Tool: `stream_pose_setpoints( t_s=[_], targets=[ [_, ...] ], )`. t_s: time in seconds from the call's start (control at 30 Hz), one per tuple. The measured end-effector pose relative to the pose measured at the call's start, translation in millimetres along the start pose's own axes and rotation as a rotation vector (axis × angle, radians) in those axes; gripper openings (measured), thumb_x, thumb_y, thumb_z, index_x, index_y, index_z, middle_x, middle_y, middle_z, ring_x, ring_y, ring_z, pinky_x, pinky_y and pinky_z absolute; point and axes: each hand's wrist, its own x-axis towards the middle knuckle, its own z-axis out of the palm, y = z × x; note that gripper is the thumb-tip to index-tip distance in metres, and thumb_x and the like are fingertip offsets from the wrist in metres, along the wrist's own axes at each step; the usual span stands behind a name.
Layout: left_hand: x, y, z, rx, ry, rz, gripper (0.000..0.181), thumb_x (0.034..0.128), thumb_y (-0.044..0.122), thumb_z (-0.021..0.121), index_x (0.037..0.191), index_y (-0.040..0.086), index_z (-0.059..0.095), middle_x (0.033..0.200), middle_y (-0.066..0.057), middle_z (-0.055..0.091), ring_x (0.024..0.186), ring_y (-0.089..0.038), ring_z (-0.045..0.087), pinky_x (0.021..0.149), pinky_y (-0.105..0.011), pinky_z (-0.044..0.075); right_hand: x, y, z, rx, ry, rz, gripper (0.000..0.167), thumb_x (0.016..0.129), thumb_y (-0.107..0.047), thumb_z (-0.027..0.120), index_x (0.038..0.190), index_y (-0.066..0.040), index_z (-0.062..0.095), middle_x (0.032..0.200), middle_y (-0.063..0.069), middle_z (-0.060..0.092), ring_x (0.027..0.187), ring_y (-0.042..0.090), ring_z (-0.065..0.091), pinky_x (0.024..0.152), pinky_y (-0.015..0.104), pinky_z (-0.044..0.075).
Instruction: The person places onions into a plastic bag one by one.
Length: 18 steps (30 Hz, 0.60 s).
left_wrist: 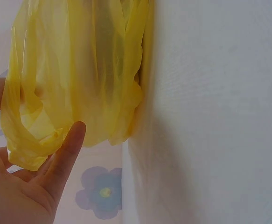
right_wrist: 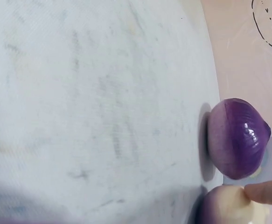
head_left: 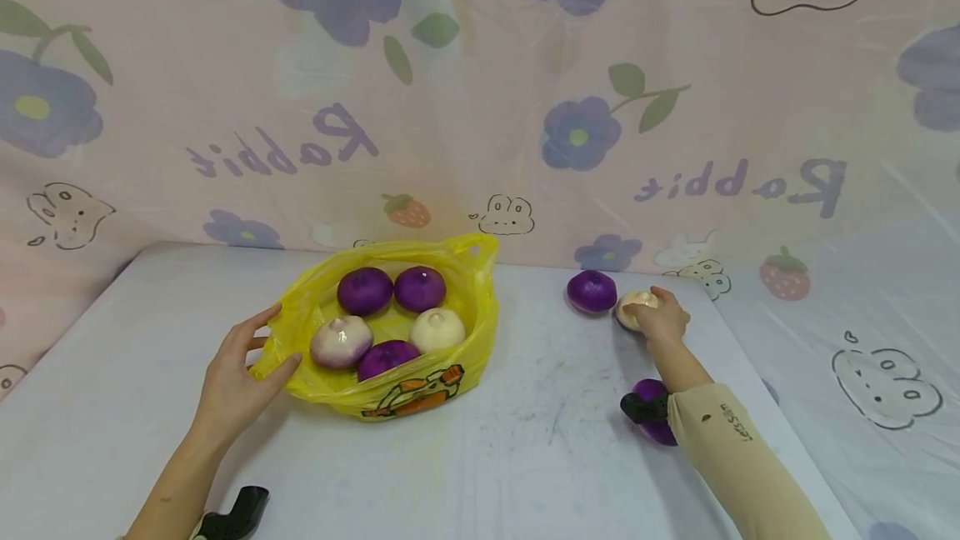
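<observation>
A yellow plastic bag [head_left: 480, 298] stands with its mouth spread. Inside are purple onions [head_left: 365, 291], a pale purple-white onion [head_left: 341, 342] and a white onion [head_left: 437, 330]. My left hand [head_left: 242, 377] touches the bag's left side, thumb and fingers apart with its yellow plastic [left_wrist: 56, 93] between them. At the right, my right hand [head_left: 664, 319] grips a whitish onion [head_left: 634, 307] from above; in the right wrist view this onion [right_wrist: 224, 205] has a purplish side and a fingertip on it. Beside it sits a purple onion [head_left: 592, 292], also seen close up [right_wrist: 238, 138].
Another purple onion [head_left: 654, 423] lies nearer, partly hidden by the right wrist's black camera mount [head_left: 643, 407]. The white tabletop [head_left: 525, 440] has grey scuffs. A patterned cloth [head_left: 480, 107] hangs behind the table and covers the right side.
</observation>
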Motion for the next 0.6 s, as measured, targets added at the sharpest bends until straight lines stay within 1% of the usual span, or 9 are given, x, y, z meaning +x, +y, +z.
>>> stream_pose_setpoints(
  t_s=[0.13,0.27,0.43,0.57,0.6],
  targets=[
    [-0.2,0.1,-0.1,-0.010,0.002,0.005,0.067,0.0811,0.006,0.070,0.142,0.002,0.041,0.134,-0.022,0.046,0.107,-0.039,0.051,0.084,-0.061,0.044,0.8,1,0,-0.001,0.007,-0.005,0.068,0.082,-0.009,0.063,0.144,0.000,0.036,0.145,0.035,0.018,0.133,0.046,0.024,0.111,0.051,0.028],
    [-0.5,0.5,-0.2,-0.021,0.007,0.013,0.067,0.0808,0.005,0.070,0.141,0.002,0.041,0.134,-0.023,0.046,0.106,-0.040,0.051,0.084,-0.064,0.043,0.8,0,-1,-0.016,0.012,-0.006,0.068,0.084,-0.012,0.064,0.145,-0.002,0.036,0.145,0.034,0.021,0.133,0.046,0.024,0.109,0.052,0.028],
    [-0.8,1.2,-0.2,-0.016,0.010,0.015,0.067,0.0808,0.005,0.070,0.141,0.002,0.042,0.134,-0.022,0.046,0.106,-0.038,0.051,0.084,-0.062,0.044,-0.5,-5,-5,-0.033,0.013,-0.010,0.069,0.086,-0.018,0.065,0.147,-0.005,0.034,0.146,0.034,0.020,0.134,0.047,0.023,0.109,0.054,0.027],
    [-1.0,1.1,-0.4,-0.015,0.011,0.014,0.067,0.0810,0.006,0.070,0.141,0.002,0.042,0.134,-0.023,0.046,0.106,-0.038,0.051,0.083,-0.061,0.044,-2.9,-10,-10,-0.019,0.015,-0.026,0.070,0.087,-0.019,0.065,0.148,-0.006,0.032,0.148,0.033,0.018,0.136,0.045,0.022,0.113,0.053,0.024],
    [-1.0,1.0,-0.6,-0.012,0.011,0.014,0.067,0.0811,0.006,0.070,0.141,0.002,0.042,0.134,-0.022,0.046,0.106,-0.037,0.051,0.083,-0.057,0.046,-3.5,-11,-11,-0.014,0.016,-0.031,0.071,0.087,-0.019,0.065,0.148,-0.006,0.032,0.148,0.032,0.017,0.136,0.044,0.021,0.113,0.053,0.024]
  ],
)
